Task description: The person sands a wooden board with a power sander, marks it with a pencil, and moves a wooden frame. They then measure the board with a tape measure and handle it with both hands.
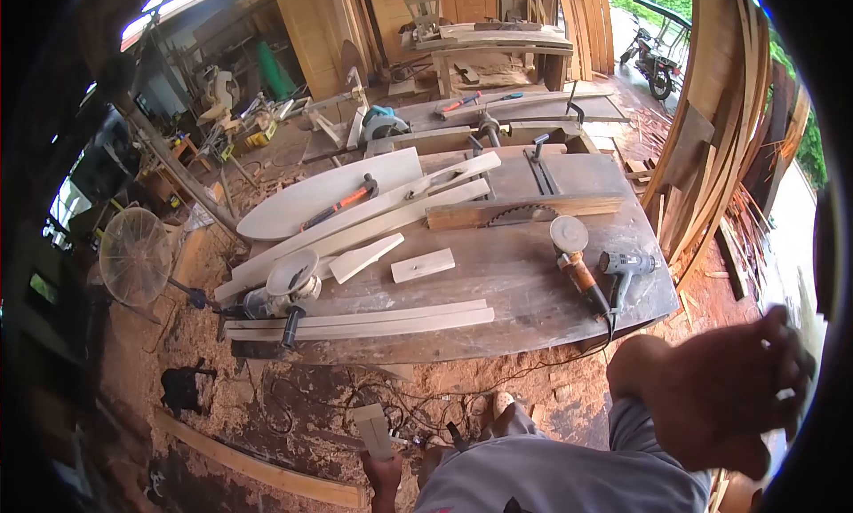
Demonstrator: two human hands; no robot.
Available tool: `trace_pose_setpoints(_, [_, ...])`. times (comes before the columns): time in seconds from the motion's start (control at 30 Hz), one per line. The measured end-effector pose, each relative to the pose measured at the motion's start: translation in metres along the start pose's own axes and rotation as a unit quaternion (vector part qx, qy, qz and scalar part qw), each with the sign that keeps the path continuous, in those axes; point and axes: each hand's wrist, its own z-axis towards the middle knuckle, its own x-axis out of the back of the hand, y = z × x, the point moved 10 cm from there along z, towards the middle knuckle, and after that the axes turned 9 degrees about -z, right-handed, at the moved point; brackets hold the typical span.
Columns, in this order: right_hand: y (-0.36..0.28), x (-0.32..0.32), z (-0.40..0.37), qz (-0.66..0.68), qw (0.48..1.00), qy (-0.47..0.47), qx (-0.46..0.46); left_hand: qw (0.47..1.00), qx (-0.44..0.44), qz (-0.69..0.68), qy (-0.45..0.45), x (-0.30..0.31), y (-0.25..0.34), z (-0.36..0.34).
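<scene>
Low at the bottom, my left hand [383, 470] grips a short piece of pale wood [373, 429], held upright beside my leg. My right hand [720, 389] is raised close to the camera at the right, dark against the light. Gaps show between its fingers, the thumb stands apart, and nothing is visible in it. Beyond it on the workbench [498, 282] lie a heat gun [627, 270] and an angle grinder [582, 278] with a round disc. Two long thin wood strips [400, 320] lie along the bench's near edge.
A saw blade [524, 214] protrudes through the bench beside a wooden fence [444, 216]. A second grinder [298, 286], an orange-handled hammer [342, 202] and several boards lie left. A fan [136, 257] stands beyond. Cords and shavings cover the floor; a plank [258, 460] lies there.
</scene>
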Motion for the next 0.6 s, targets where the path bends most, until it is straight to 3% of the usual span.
trace_pose_setpoints(0.03, [0.031,0.009,-0.024,0.033,0.998,0.056,-0.024,1.000,-0.007,-0.002,0.002,-0.014,0.019,0.000])
trace_pose_setpoints(0.1, [0.089,0.016,-0.091,-0.082,0.979,-0.061,-0.178,0.992,-0.015,-0.122,0.006,-0.038,0.055,-0.001])
trace_pose_setpoints(0.13, [0.112,0.023,-0.146,-0.159,0.923,-0.173,-0.305,0.992,-0.087,-0.090,0.005,-0.052,0.048,0.003])
trace_pose_setpoints(0.2, [0.127,0.021,-0.282,-0.169,0.716,-0.439,-0.516,0.988,-0.071,-0.139,0.001,-0.068,0.085,0.004])
trace_pose_setpoints(0.23, [0.109,0.020,-0.335,-0.135,0.643,-0.503,-0.561,0.980,-0.058,-0.188,-0.008,-0.076,0.104,0.006])
trace_pose_setpoints(0.27, [0.082,0.020,-0.377,-0.099,0.616,-0.559,-0.547,0.980,-0.056,-0.190,-0.005,-0.076,0.112,0.008])
trace_pose_setpoints(0.3, [0.058,0.019,-0.409,-0.063,0.587,-0.610,-0.528,0.988,-0.100,-0.102,-0.052,-0.085,0.127,0.011])
trace_pose_setpoints(0.33, [0.045,0.018,-0.420,-0.062,0.588,-0.613,-0.525,0.985,-0.143,-0.013,-0.100,-0.095,0.142,0.012])
trace_pose_setpoints(0.37, [0.025,0.009,-0.430,-0.040,0.582,-0.656,-0.479,0.985,-0.143,-0.014,-0.099,-0.095,0.155,0.015])
trace_pose_setpoints(0.47, [-0.002,-0.009,-0.440,-0.052,0.572,-0.709,-0.410,0.939,-0.119,-0.322,-0.038,-0.071,0.214,0.020])
trace_pose_setpoints(0.53, [-0.003,-0.020,-0.444,-0.126,0.594,-0.710,-0.357,0.920,-0.069,-0.385,-0.032,-0.056,0.222,0.021])
trace_pose_setpoints(0.6, [-0.001,-0.027,-0.459,-0.126,0.615,-0.681,-0.376,0.901,0.009,-0.431,-0.035,-0.033,0.230,0.018])
